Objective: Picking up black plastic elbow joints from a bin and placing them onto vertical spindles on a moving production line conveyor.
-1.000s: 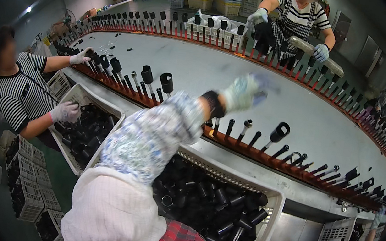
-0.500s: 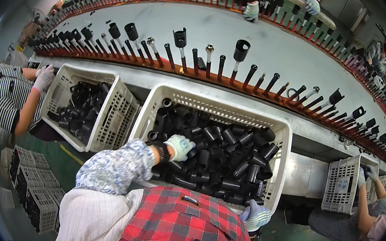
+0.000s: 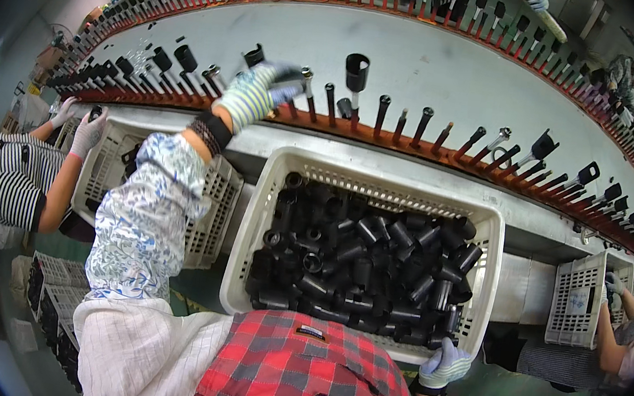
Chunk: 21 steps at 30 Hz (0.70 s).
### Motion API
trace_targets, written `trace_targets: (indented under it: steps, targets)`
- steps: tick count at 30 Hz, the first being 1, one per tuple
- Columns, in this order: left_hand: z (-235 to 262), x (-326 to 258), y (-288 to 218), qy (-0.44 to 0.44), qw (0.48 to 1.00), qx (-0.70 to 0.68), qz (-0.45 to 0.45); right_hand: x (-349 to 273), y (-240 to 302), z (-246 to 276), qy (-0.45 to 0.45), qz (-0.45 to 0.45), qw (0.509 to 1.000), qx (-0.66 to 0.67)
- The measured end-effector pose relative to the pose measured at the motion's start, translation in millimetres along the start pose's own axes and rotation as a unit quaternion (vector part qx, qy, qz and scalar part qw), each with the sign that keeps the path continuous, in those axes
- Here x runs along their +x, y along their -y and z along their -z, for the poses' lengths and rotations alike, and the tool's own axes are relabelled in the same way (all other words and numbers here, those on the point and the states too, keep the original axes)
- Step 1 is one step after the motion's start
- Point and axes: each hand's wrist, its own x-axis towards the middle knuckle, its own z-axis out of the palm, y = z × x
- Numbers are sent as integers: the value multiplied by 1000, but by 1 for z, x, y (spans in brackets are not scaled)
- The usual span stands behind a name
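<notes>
My gloved left hand [image 3: 248,98] is raised over the row of upright posts beyond the crate. Its fingers are closed round a dark short tube [image 3: 290,81], blurred by motion, close to one of the posts. Whether the tube touches the post I cannot tell. Before me stands a white plastic crate [image 3: 239,267] filled with loose short black tubes [image 3: 359,270]. My gloved right hand [image 3: 445,364] grips the crate's rim at its near right corner. To the right of my left hand, a post bears a wide black cup-shaped piece [image 3: 356,70].
The red-based posts [image 3: 424,128] line the near edge of a long grey table [image 3: 458,81], with another row along the far edge. At left a person in stripes [image 3: 15,177] handles a dark piece beside another crate [image 3: 207,224]. A crate [image 3: 575,301] and another person are at right.
My left hand has risen from among the tubes in the crate to the posts, up and to the left. The near posts have shifted left in view. My right hand stays at the crate's rim.
</notes>
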Motion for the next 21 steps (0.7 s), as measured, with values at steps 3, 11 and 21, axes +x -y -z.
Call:
trace_targets:
  steps: [3, 11, 21]
  targets:
    - [16, 53, -5, 5, 956, 287, 62, -3, 7, 4, 19, -20, 999, -31]
    - [27, 87, 43, 39, 921, 336, 194, -8, 14, 9, 64, -59, 996, -33]
    - [-21, 11, 78, -168, 933, 303, -100, 15, 3, 0, 44, -61, 997, -12]
